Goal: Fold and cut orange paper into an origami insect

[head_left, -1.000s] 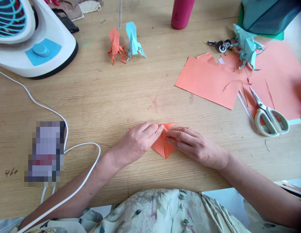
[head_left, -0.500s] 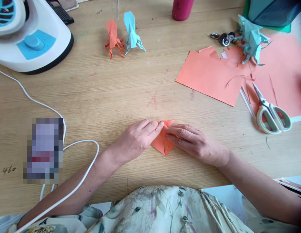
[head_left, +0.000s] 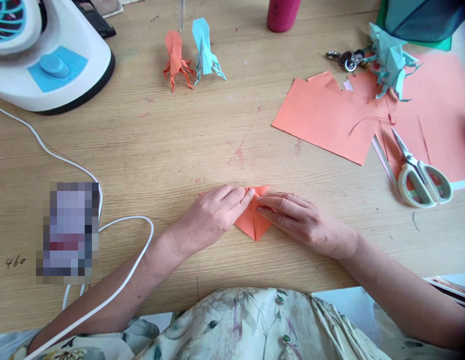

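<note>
A folded orange paper piece point(head_left: 252, 226) lies on the wooden table point(head_left: 180, 145) right in front of me, its point facing me. My left hand point(head_left: 212, 217) rests flat on its left part, fingers stretched out and laid on the paper. From the other side, my right hand point(head_left: 302, 222) covers the right part, its fingers also flat and meeting the left fingertips near the top edge. Both hands press on the paper; neither grips it.
An orange origami figure point(head_left: 175, 57) and a light blue one point(head_left: 204, 50) stand at the back. Cut orange sheets point(head_left: 330, 117), scissors point(head_left: 423, 177), keys point(head_left: 347, 59) and a teal origami figure point(head_left: 390, 60) lie right. A white device point(head_left: 48, 65), white cable point(head_left: 120, 225) and phone point(head_left: 69, 232) sit left.
Both hands stay on the orange paper with hardly any shift. The view has tilted slightly, so the far objects sit a little higher in the picture.
</note>
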